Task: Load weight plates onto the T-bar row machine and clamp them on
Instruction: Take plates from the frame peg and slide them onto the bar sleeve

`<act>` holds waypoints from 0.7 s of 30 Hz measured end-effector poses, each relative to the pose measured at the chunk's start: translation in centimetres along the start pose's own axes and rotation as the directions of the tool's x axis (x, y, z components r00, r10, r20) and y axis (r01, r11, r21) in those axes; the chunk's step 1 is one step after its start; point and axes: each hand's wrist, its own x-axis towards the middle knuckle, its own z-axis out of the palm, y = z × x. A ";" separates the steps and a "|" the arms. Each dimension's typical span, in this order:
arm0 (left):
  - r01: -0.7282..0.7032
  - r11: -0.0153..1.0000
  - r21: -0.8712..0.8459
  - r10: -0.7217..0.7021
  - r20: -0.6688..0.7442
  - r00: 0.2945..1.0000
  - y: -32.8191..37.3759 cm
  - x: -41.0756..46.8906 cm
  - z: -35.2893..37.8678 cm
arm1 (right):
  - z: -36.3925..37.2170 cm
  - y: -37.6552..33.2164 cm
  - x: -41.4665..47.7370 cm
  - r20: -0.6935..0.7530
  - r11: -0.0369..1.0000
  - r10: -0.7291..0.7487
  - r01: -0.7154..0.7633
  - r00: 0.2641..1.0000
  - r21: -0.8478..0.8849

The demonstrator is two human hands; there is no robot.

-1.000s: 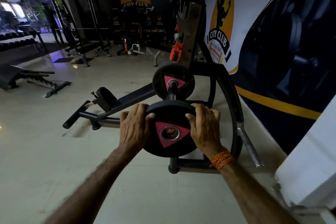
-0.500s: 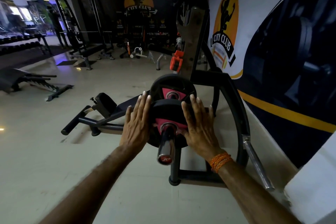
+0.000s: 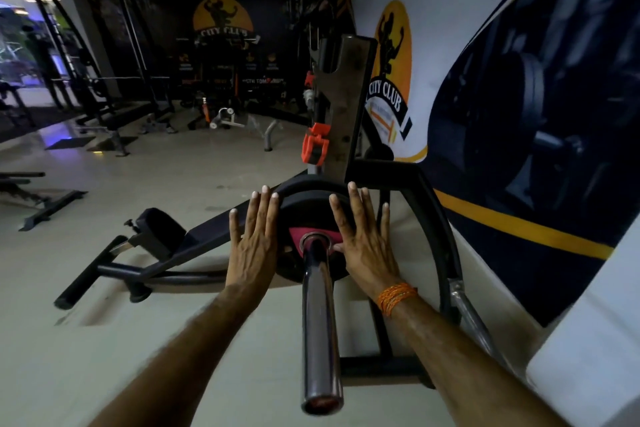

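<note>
A black weight plate (image 3: 304, 210) with a pink triangle sits far down the chrome sleeve (image 3: 319, 319) of the T-bar row machine, against a larger black plate (image 3: 294, 184) behind it. My left hand (image 3: 252, 246) lies flat on the plate's left side with fingers spread. My right hand (image 3: 367, 239) presses flat on its right side, thumb near the sleeve. Neither hand grips anything. An orange collar clamp (image 3: 313, 147) hangs on the upright post (image 3: 343, 107) behind the plates.
The machine's black lever arm and chest pad (image 3: 159, 232) stretch left across the pale floor. A curved black frame (image 3: 446, 246) and a chrome handle (image 3: 474, 319) stand close to the banner wall on the right. Racks and benches fill the dark background.
The plate went from being held at the sleeve's end to sliding down against the larger plate. Both hands opened from gripping its rim to pressing flat on its face.
</note>
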 end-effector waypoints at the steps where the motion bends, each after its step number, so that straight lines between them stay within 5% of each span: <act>1: -0.004 1.000 0.003 0.004 -0.009 1.000 -0.2 0.7 0.4 | 0.4 0.3 0.6 0.010 1.000 0.016 -0.016 1.000 0.002; 21: -0.047 0.979 -0.198 0.050 0.008 0.999 -1.2 3.9 2.4 | 2.6 0.1 2.6 -0.026 0.992 0.121 -0.120 0.992 0.032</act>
